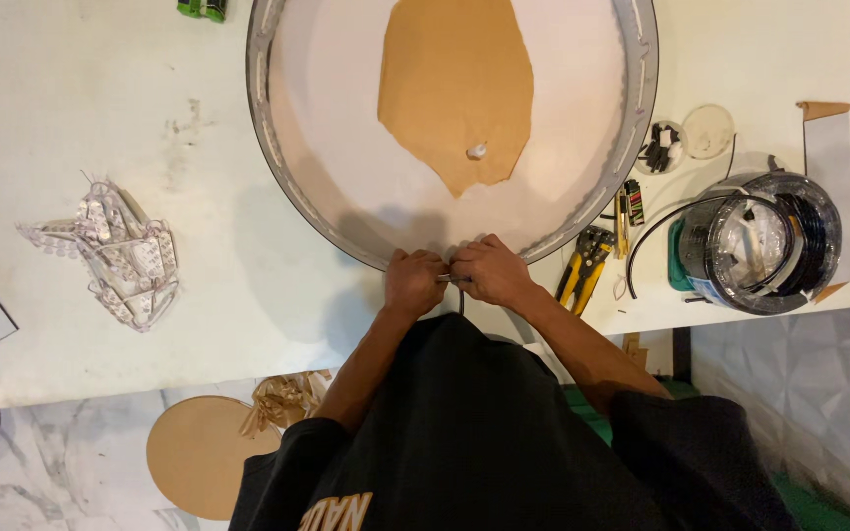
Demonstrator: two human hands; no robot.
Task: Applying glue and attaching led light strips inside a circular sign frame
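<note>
White worktable (pixel 100 108) carries a large round frame (pixel 277 187) with a grey metal rim, its white panel partly bared of brown backing paper (pixel 455 88); a coil of black cable (pixel 769 241) sits to its right and a heap of clear LED modules (pixel 125 256) to its left. Yellow-handled wire strippers (pixel 584 264) lie just beside the rim. Left hand (pixel 413 280) and right hand (pixel 489 270) are pressed together at the near edge, pinching a small metal piece (pixel 452 279) against the rim.
</note>
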